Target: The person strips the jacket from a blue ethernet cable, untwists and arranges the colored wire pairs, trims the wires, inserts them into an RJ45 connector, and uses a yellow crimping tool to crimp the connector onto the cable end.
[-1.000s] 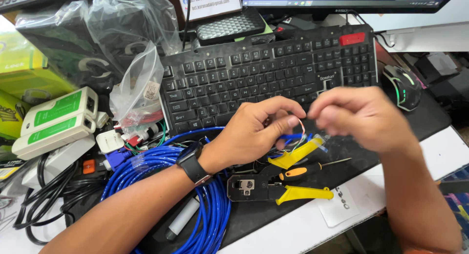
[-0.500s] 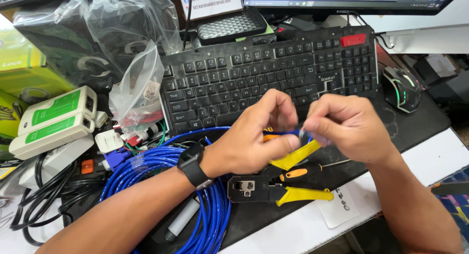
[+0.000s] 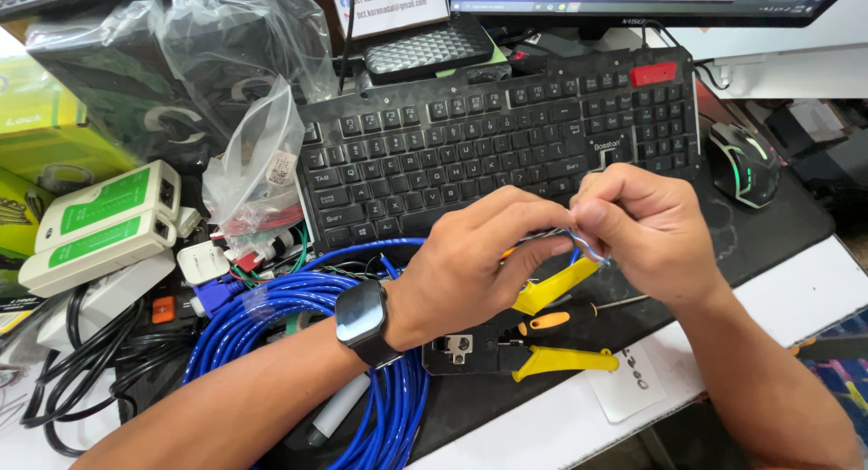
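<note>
At the far left of the frame: two white-and-green testers [image 3: 104,226] stacked, black cords [image 3: 72,380] below them, yellow boxes [image 3: 36,145] behind. Next over, clear bags [image 3: 244,163] and a small heap of plugs [image 3: 226,271]. Lower centre-left, a blue cable coil [image 3: 298,334], loose and sprawling, running under the left forearm (watch [image 3: 362,318] on that wrist).

Progress, judging from how things lie: the cable's end is up at the hands and thin inner wires [image 3: 579,239] show between the fingers, so the jacket looks stripped. No connector visible on the end. The crimper [image 3: 515,352] with yellow handles lies untouched on the black mat [image 3: 778,235] just below the hands, a small orange-handled screwdriver [image 3: 579,314] across it. So sorting the wires is in hand; fitting and crimping appear left.

Pose: left hand [image 3: 470,262] centre frame, palm down, fingers curled, thumb and forefinger pinched on the wires. Right hand [image 3: 651,230] just to its right, touching it, fingertips closed on the same wire ends. Both hang above the keyboard's [image 3: 488,145] lower edge.

Right of frame: mouse [image 3: 743,163] with green light, well apart from the hands. Monitor [image 3: 651,0] along the top edge.
</note>
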Tool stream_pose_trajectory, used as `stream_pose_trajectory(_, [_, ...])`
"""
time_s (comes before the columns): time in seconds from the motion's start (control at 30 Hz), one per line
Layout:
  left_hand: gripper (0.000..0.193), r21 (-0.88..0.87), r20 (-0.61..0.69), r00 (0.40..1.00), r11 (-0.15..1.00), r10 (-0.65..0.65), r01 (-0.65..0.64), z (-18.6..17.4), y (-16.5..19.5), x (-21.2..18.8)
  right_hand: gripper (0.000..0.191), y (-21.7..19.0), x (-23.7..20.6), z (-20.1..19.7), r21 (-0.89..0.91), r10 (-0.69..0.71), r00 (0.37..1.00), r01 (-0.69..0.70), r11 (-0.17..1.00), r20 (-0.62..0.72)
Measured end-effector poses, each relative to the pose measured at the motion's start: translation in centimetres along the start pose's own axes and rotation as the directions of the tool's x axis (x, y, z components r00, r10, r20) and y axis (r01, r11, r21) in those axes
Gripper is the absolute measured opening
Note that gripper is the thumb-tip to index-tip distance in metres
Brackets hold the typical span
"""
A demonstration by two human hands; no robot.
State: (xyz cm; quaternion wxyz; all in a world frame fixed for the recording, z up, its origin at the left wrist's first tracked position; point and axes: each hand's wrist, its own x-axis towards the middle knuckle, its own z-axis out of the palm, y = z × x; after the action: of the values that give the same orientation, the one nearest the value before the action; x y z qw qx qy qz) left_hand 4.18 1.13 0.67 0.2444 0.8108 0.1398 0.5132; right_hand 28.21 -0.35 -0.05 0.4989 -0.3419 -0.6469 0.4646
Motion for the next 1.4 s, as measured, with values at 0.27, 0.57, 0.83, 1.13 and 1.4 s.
stream_pose_trajectory(0.27, [0.018, -0.779, 0.299, 0.806, 0.356, -0.511, 0.515, 0.4, -2.0, 0.1, 0.015, -0.1, 0.3, -1.2, 0.133, 0.026, 0.984, -0.050, 0.990, 0.178])
stream_pose_trajectory(0.57, [0.017, -0.769, 0.519, 0.747, 0.155, -0.416, 0.620, 0.1, -2.5, -0.8, 0.004, -0.9, 1.3, -0.7, 0.013, 0.103, 0.944, -0.113, 0.994, 0.313])
stream_pose_trajectory(0.83, [0.017, -0.636, 0.549, 0.680, 0.284, -0.486, 0.717, 0.3, -2.3, -0.4, 0.018, -1.4, 0.3, 2.0, -0.561, -0.511, 0.859, 0.438, 0.703, 0.031])
stream_pose_trajectory(1.13, [0.022, -0.723, 0.521, 0.744, 0.247, -0.418, 0.645, -0.6, -2.0, -0.5, 0.015, -1.5, 0.5, 1.0, 0.003, -0.223, 0.974, 0.223, 0.975, -0.028])
stream_pose_trajectory(1.4, [0.024, -0.728, 0.526, 0.762, 0.263, -0.378, 0.633, -0.8, -1.6, -0.5, 0.013, -1.5, 0.0, 0.6, -0.108, -0.112, 0.994, 0.113, 0.988, 0.013])
